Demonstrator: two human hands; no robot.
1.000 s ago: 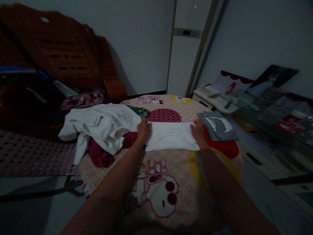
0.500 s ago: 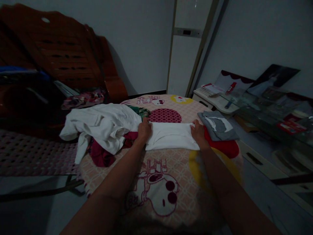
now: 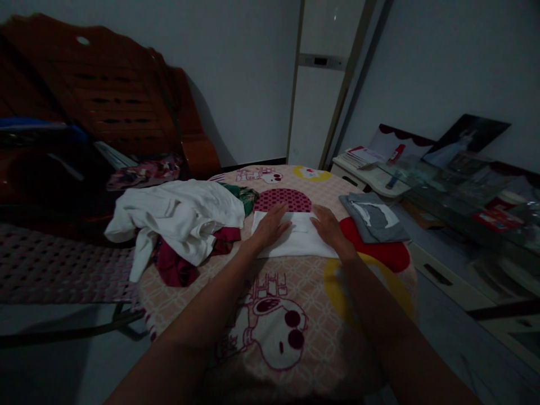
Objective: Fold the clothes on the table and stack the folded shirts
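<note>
Head view: left hand and right hand, fingers extended, grasping nothing, lie over the folded white garment mid-tablecloth, seemingly to keep it flat; the folded gray garment sits at the tablecloth's right edge.

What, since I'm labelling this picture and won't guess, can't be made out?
In the head view:
Part of the folded white cloth, hidden by the left hand and right hand.
Part of the maroon cloth, covered by the loose white garment.
Wording on the papers, too small.
The wooden seat's remainder, cut off by the left edge.
</note>
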